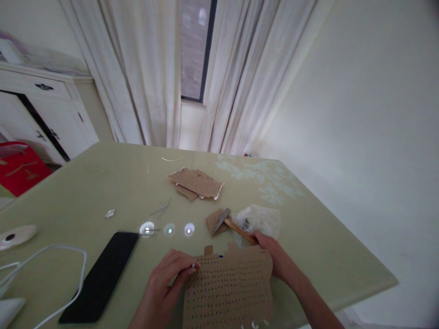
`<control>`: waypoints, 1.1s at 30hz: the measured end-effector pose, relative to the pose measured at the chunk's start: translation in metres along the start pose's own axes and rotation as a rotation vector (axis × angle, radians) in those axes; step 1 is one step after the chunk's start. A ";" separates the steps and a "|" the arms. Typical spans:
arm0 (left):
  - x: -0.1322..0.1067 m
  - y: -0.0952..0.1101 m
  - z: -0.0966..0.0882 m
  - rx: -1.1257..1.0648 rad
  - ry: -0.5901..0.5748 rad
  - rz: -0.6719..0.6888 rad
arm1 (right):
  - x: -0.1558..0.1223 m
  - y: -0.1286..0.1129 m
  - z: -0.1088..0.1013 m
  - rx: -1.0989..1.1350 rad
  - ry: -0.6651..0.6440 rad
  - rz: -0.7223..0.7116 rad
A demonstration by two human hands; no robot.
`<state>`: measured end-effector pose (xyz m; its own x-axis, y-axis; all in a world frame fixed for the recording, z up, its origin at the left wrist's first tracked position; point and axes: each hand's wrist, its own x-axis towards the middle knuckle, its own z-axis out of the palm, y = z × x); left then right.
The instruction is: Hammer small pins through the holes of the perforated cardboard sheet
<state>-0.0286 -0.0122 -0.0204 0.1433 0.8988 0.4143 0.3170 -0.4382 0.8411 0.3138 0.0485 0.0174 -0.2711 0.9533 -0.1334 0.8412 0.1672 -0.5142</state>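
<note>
A brown cardboard sheet (229,292) with rows of punched holes lies before me at the near edge of the view. My left hand (171,276) is at its upper left corner, thumb and finger pinched round a small nail (193,265); mostly the pale head shows. My right hand (269,250) grips the wooden handle of a hammer (236,227) just beyond the sheet's upper right corner. The hammer's metal head rests over a small piece of punched cardboard (213,221). Beside the handle is a crumpled clear plastic bag (259,220).
Torn cardboard pieces (199,183) are stacked farther back on the glossy green table (130,183). Several loose nails (161,209) lie left of centre. A black flat object (103,276), a white cable (84,269) and a white oval device (17,237) occupy the left side.
</note>
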 end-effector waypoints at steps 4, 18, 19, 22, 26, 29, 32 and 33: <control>-0.004 -0.005 0.006 -0.029 -0.002 -0.009 | 0.005 0.006 -0.014 -0.014 0.000 -0.004; -0.008 -0.006 0.009 -0.063 -0.004 -0.024 | -0.066 -0.067 -0.075 -0.009 -0.107 -0.076; -0.008 -0.006 0.009 -0.063 -0.009 -0.024 | -0.071 -0.073 -0.072 -0.015 -0.146 -0.086; -0.008 -0.005 0.007 -0.056 -0.015 -0.039 | -0.079 -0.085 -0.061 -0.019 -0.229 -0.093; -0.006 0.000 0.005 -0.063 -0.021 -0.052 | -0.077 -0.092 -0.052 -0.088 -0.269 -0.092; -0.004 0.004 0.004 -0.083 -0.024 -0.045 | -0.075 -0.094 -0.051 -0.087 -0.286 -0.092; -0.003 0.005 0.003 -0.071 -0.049 -0.036 | -0.073 -0.093 -0.051 -0.053 -0.303 -0.076; -0.003 0.005 0.002 -0.064 -0.049 -0.037 | -0.073 -0.093 -0.050 -0.061 -0.306 -0.065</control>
<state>-0.0252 -0.0168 -0.0185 0.1791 0.9131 0.3664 0.2621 -0.4032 0.8768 0.2789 -0.0237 0.1172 -0.4458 0.8216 -0.3554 0.8415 0.2493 -0.4793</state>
